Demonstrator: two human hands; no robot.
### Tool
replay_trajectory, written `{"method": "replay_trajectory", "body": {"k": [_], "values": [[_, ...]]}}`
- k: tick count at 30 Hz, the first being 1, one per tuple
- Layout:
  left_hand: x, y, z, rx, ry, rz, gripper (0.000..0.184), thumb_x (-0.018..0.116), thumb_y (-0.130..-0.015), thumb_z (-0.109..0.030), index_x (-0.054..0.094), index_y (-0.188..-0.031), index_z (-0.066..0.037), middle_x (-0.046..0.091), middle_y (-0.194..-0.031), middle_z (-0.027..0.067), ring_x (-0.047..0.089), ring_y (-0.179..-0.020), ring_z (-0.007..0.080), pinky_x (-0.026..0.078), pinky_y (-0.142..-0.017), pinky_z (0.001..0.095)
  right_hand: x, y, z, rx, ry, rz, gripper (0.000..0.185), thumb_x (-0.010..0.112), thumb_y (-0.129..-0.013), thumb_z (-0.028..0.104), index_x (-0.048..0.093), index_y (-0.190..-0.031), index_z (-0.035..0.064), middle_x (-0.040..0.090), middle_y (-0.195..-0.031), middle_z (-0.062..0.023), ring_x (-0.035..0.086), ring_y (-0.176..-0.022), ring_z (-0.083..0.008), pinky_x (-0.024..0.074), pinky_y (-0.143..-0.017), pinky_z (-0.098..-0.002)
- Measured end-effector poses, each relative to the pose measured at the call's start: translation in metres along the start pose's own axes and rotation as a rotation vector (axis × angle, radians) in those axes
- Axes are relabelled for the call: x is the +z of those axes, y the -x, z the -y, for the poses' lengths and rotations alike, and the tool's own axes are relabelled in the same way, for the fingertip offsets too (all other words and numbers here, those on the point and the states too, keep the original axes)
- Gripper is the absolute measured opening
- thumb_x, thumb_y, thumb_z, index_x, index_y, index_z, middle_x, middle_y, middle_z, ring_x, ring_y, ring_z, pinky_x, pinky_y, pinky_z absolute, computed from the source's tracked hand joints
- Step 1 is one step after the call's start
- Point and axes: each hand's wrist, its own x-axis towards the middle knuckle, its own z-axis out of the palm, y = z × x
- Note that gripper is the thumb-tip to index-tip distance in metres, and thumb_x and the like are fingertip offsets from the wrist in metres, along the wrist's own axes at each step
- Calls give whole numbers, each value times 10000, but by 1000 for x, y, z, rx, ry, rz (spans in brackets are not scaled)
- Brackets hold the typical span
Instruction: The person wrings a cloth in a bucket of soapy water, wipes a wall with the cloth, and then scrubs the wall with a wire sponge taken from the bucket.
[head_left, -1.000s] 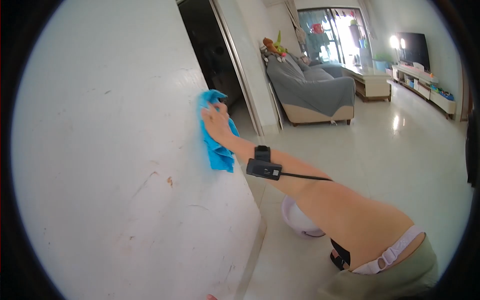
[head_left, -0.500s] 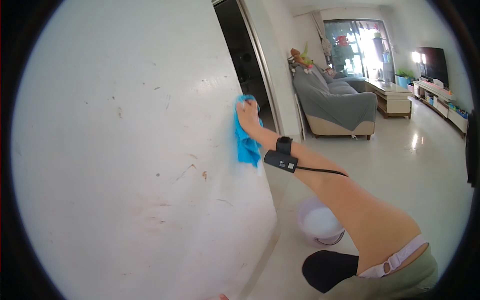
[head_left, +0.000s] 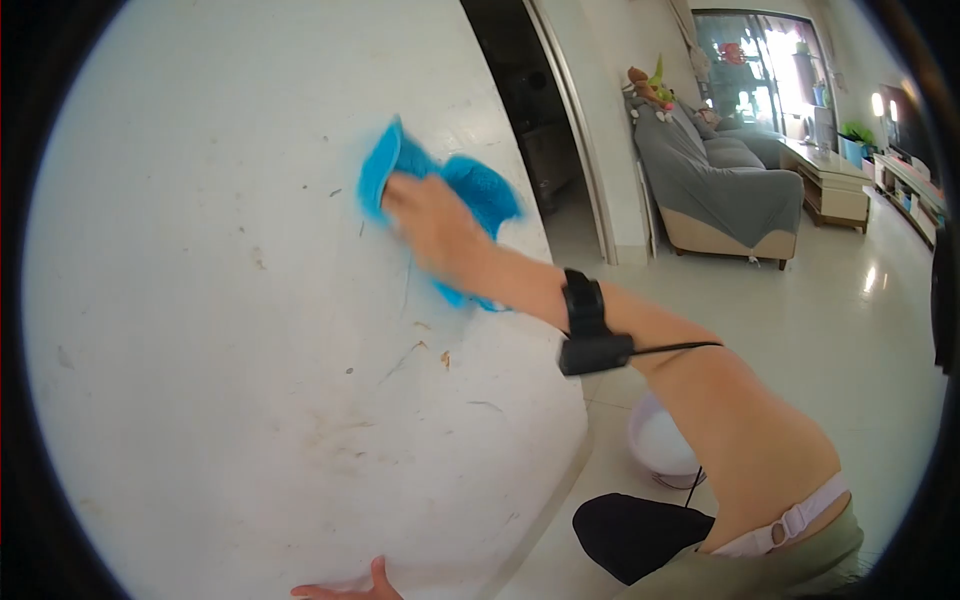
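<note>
At the wiping stage, apparently: gripping cloth (head_left: 482, 190) in right hand (head_left: 437, 228) over white surface (head_left: 200, 380), with left hand (head_left: 376, 592) spread low; next, likely needing firm strokes across brown marks (head_left: 446, 359)!

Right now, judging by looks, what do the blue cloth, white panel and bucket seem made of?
Blue cloth: soft, matte textile, possibly microfibre; it bunches in limp folds.
White panel: perhaps painted wood or laminate, smooth; a faint sheen shows.
Bucket: probably smooth plastic; pale, even-coloured wall.
</note>
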Motion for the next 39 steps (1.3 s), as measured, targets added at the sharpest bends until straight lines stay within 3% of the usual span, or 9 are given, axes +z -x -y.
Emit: {"method": "replay_trajectory", "body": {"k": [2,8,11,13,16,17,20,24,39], "values": [[0,2,-1,-28,15,4,1506,763,-510,-746,60,-1398,247,51,-1441,494,8,-1353,635,71,-1064,695,6,35,20,-243,-10,314,304,604,-823,63,626,-1126,70,580,-1113,-61,497,-813,-241,456,-741,-345],[-8,0,-10,-40,43,22,1503,830,-511,-662,22,-1410,231,18,-1402,538,-24,-1344,645,60,-1063,695,4,12,5,-131,-8,53,322,571,-811,32,633,-1122,91,590,-1135,-20,456,-869,-243,405,-741,-363],[-4,4,-14,-31,-44,-26,1274,846,-636,-539,161,-1434,180,150,-1441,472,140,-1374,568,184,-1092,621,2,28,11,-136,-38,195,378,553,-813,-7,622,-1162,121,596,-1160,-40,473,-882,-241,406,-785,-353],[10,6,-4,-34,61,-175,1135,865,-637,-329,208,-1505,-7,197,-1554,238,147,-1445,425,213,-1135,577,3,26,-8,-271,98,196,352,544,-823,16,598,-1162,92,580,-1147,-17,469,-873,-256,398,-754,-371],[15,5,12,47,67,-82,1379,881,-525,-416,29,-1525,1,60,-1580,254,-65,-1463,422,42,-1142,623,5,-3,-18,-66,67,-65,294,569,-812,45,609,-1098,98,584,-1108,-26,478,-881,-260,417,-746,-384],[14,4,14,47,63,-84,1379,881,-525,-416,29,-1525,1,60,-1580,254,-65,-1463,422,42,-1142,623,9,11,-9,-107,213,141,235,585,-806,67,625,-1034,109,589,-1095,-29,484,-883,-266,427,-737,-398],[15,7,10,19,80,-84,1357,877,-533,-407,46,-1526,2,81,-1575,262,-34,-1464,428,60,-1140,626,15,42,2,-283,5,80,221,579,-807,67,627,-1019,107,590,-1117,-39,484,-884,-270,425,-739,-400],[11,7,3,-1,64,-97,1372,875,-540,-432,27,-1525,4,76,-1581,248,-19,-1460,444,67,-1135,631,10,6,-1,-42,9,-42,311,579,-811,67,633,-1117,86,586,-1127,-40,477,-906,-269,445,-759,-407],[5,6,-16,-71,126,-55,1365,898,-542,-234,-20,-1534,-44,11,-1554,325,-22,-1454,460,68,-1148,597,0,-5,11,-20,-85,63,389,550,-845,-38,592,-1219,59,559,-1298,-20,444,-899,-261,412,-850,-348]]}}
